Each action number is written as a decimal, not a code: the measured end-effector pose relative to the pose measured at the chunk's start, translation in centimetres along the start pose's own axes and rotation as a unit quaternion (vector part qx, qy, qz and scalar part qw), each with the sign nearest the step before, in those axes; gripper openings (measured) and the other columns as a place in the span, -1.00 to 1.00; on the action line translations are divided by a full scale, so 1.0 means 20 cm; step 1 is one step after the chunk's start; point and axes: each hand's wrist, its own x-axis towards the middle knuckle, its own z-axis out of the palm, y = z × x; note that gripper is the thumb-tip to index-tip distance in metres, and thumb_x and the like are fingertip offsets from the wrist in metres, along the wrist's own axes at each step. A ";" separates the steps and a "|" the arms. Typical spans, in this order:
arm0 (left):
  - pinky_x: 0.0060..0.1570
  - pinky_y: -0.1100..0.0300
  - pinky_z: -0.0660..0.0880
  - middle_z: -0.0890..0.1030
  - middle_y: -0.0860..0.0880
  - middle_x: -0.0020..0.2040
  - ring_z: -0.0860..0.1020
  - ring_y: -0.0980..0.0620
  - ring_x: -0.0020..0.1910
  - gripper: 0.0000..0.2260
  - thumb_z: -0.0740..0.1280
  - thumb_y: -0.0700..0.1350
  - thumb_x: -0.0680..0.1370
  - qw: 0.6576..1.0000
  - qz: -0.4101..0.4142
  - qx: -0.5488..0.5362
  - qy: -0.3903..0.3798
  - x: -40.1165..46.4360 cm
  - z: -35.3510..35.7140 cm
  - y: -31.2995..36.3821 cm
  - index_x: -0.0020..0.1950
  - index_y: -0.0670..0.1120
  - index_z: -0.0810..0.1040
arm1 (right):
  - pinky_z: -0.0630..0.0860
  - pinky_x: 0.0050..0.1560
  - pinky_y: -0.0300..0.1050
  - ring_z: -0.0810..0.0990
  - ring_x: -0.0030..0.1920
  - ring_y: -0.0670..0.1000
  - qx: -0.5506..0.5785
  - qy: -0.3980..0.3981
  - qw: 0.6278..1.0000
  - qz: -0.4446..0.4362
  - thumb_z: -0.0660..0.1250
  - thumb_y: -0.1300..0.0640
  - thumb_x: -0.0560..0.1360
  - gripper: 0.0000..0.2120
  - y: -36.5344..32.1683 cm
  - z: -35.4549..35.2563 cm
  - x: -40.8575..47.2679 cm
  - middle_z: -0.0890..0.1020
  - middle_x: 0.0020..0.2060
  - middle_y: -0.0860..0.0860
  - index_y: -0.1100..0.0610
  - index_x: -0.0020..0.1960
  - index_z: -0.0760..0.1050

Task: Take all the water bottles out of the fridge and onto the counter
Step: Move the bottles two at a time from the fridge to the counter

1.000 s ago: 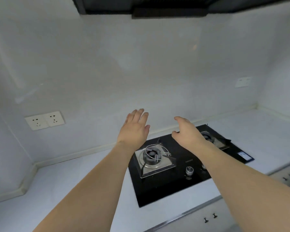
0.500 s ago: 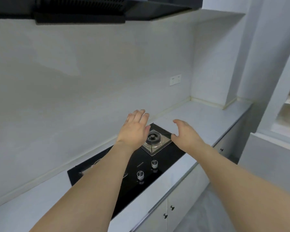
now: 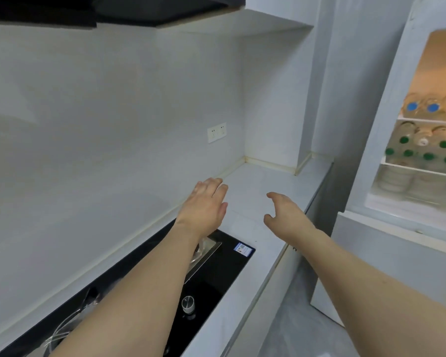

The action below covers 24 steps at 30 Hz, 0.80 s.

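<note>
While both arms reach forward, laid out thus:
Table (image 3: 273,181): pale, running along the wall to the corner beside the fridge.
Fridge (image 3: 386,130): at right, standing open, lit inside.
Hob (image 3: 216,276): black, set into the table under the left forearm, one knob (image 3: 188,304) showing.
Water bottles (image 3: 422,148): lying on two fridge shelves, caps outward, blue and green.
Left hand (image 3: 206,204): held above the table, fingers straight, grasping nothing.
Right hand (image 3: 286,212): fingers loosely spread, grasping nothing.
</note>
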 end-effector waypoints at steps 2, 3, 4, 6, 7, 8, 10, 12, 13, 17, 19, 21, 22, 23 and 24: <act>0.49 -0.03 0.13 0.28 -0.12 0.49 0.23 -0.11 0.46 -0.59 0.16 -0.06 0.65 1.000 0.009 -0.015 0.001 0.17 0.08 0.00 0.48 -0.15 0.30 | 0.20 0.43 -0.08 0.24 0.47 0.06 -0.012 0.014 1.000 0.018 0.21 0.15 0.57 -0.43 0.07 -0.05 0.12 0.23 0.50 0.05 0.12 0.53 0.11; 0.49 -0.03 0.14 0.28 -0.12 0.49 0.23 -0.11 0.46 -0.60 0.16 -0.06 0.65 1.000 0.014 -0.024 0.004 0.24 0.10 0.00 0.47 -0.15 0.31 | 0.22 0.42 -0.07 0.25 0.46 0.06 -0.016 0.020 0.999 0.024 0.21 0.14 0.57 -0.43 0.10 -0.07 0.17 0.24 0.49 0.05 0.11 0.53 0.12; 0.49 -0.02 0.14 0.29 -0.13 0.49 0.24 -0.12 0.45 -0.60 0.17 -0.07 0.65 0.999 0.021 -0.033 0.006 0.30 0.13 0.01 0.47 -0.16 0.31 | 0.23 0.42 -0.07 0.26 0.46 0.06 -0.021 0.022 0.999 0.028 0.21 0.14 0.57 -0.44 0.12 -0.10 0.20 0.24 0.49 0.05 0.10 0.53 0.12; 0.48 -0.01 0.16 0.31 -0.14 0.47 0.27 -0.14 0.44 -0.61 0.18 -0.08 0.64 0.998 0.035 -0.054 0.010 0.45 0.21 0.05 0.45 -0.18 0.34 | 0.22 0.42 -0.07 0.25 0.46 0.06 -0.036 0.022 0.998 0.039 0.20 0.14 0.57 -0.44 0.21 -0.14 0.27 0.24 0.49 0.04 0.10 0.53 0.12; 0.47 -0.01 0.18 0.32 -0.15 0.47 0.27 -0.14 0.44 -0.61 0.19 -0.09 0.64 0.997 0.042 -0.064 0.009 0.51 0.26 0.08 0.45 -0.18 0.35 | 0.20 0.43 -0.07 0.23 0.47 0.06 -0.041 0.020 0.998 0.047 0.20 0.15 0.57 -0.44 0.27 -0.17 0.30 0.23 0.50 0.04 0.11 0.53 0.12; 0.47 -0.02 0.19 0.33 -0.15 0.46 0.28 -0.15 0.43 -0.61 0.20 -0.09 0.64 0.996 0.049 -0.074 0.004 0.58 0.31 0.13 0.44 -0.19 0.36 | 0.18 0.44 -0.07 0.21 0.48 0.05 -0.045 0.016 0.997 0.059 0.19 0.15 0.57 -0.44 0.33 -0.19 0.32 0.23 0.50 0.05 0.12 0.53 0.12; 0.45 -0.04 0.23 0.34 -0.16 0.46 0.29 -0.17 0.43 -0.62 0.21 -0.10 0.63 0.994 0.065 -0.092 -0.008 0.67 0.38 0.22 0.43 -0.20 0.37 | 0.17 0.45 -0.07 0.18 0.49 0.04 -0.048 0.012 0.995 0.084 0.18 0.17 0.56 -0.43 0.45 -0.24 0.33 0.22 0.50 0.05 0.14 0.53 0.11; 0.44 -0.02 0.23 0.34 -0.16 0.46 0.29 -0.16 0.43 -0.61 0.20 -0.09 0.64 0.991 0.090 -0.101 -0.020 0.78 0.48 0.36 0.44 -0.19 0.36 | 0.17 0.44 -0.08 0.19 0.49 0.05 -0.046 0.019 0.992 0.114 0.18 0.18 0.56 -0.44 0.60 -0.32 0.35 0.23 0.49 0.07 0.15 0.52 0.12; 0.45 -0.01 0.21 0.33 -0.15 0.47 0.29 -0.15 0.43 -0.61 0.19 -0.08 0.64 0.990 0.099 -0.102 -0.027 0.83 0.51 0.42 0.45 -0.18 0.35 | 0.17 0.42 -0.09 0.21 0.47 0.06 -0.043 0.023 0.991 0.122 0.19 0.19 0.56 -0.45 0.66 -0.35 0.35 0.26 0.48 0.08 0.16 0.51 0.13; 0.45 0.06 0.18 0.29 -0.09 0.49 0.26 -0.10 0.44 -0.60 0.14 -0.06 0.66 0.986 0.125 -0.107 -0.038 1.02 0.62 0.67 0.48 -0.14 0.30 | 0.26 0.36 -0.08 0.31 0.41 0.09 -0.034 0.039 0.987 0.150 0.19 0.21 0.55 -0.51 0.94 -0.47 0.39 0.34 0.42 0.10 0.18 0.46 0.22; 0.44 0.07 0.18 0.30 -0.09 0.48 0.26 -0.09 0.43 -0.61 0.14 -0.06 0.65 0.984 0.133 -0.109 -0.041 1.11 0.67 0.79 0.47 -0.14 0.31 | 0.24 0.38 -0.08 0.28 0.43 0.08 -0.030 0.043 0.986 0.159 0.19 0.19 0.55 -0.48 1.08 -0.54 0.39 0.31 0.44 0.09 0.17 0.49 0.19; 0.41 0.07 0.21 0.32 -0.10 0.47 0.29 -0.11 0.42 -0.62 0.16 -0.07 0.65 0.982 0.140 -0.119 -0.038 1.23 0.70 0.93 0.45 -0.14 0.33 | 0.20 0.40 -0.09 0.25 0.45 0.07 -0.027 0.049 0.985 0.163 0.20 0.17 0.56 -0.45 1.22 -0.65 0.41 0.29 0.46 0.08 0.15 0.51 0.16; 0.40 0.08 0.23 0.32 -0.09 0.47 0.29 -0.11 0.41 -0.62 0.16 -0.07 0.65 0.981 0.143 -0.123 -0.036 1.32 0.71 1.02 0.45 -0.14 0.34 | 0.19 0.41 -0.10 0.24 0.46 0.07 -0.028 0.058 0.984 0.167 0.20 0.16 0.56 -0.45 1.31 -0.72 0.42 0.28 0.47 0.07 0.14 0.51 0.15; 0.39 0.09 0.25 0.32 -0.08 0.47 0.29 -0.11 0.41 -0.62 0.16 -0.07 0.65 0.980 0.145 -0.128 -0.032 1.40 0.71 1.11 0.45 -0.14 0.34 | 0.19 0.41 -0.10 0.23 0.47 0.06 -0.028 0.070 0.982 0.172 0.20 0.16 0.56 -0.44 1.40 -0.80 0.44 0.26 0.48 0.07 0.14 0.52 0.14; 0.38 0.09 0.25 0.32 -0.07 0.47 0.29 -0.10 0.42 -0.61 0.16 -0.07 0.65 0.979 0.148 -0.135 -0.027 1.49 0.72 1.20 0.46 -0.13 0.34 | 0.20 0.41 -0.09 0.23 0.47 0.06 -0.025 0.084 0.980 0.177 0.20 0.15 0.55 -0.44 1.47 -0.88 0.45 0.26 0.48 0.07 0.14 0.52 0.14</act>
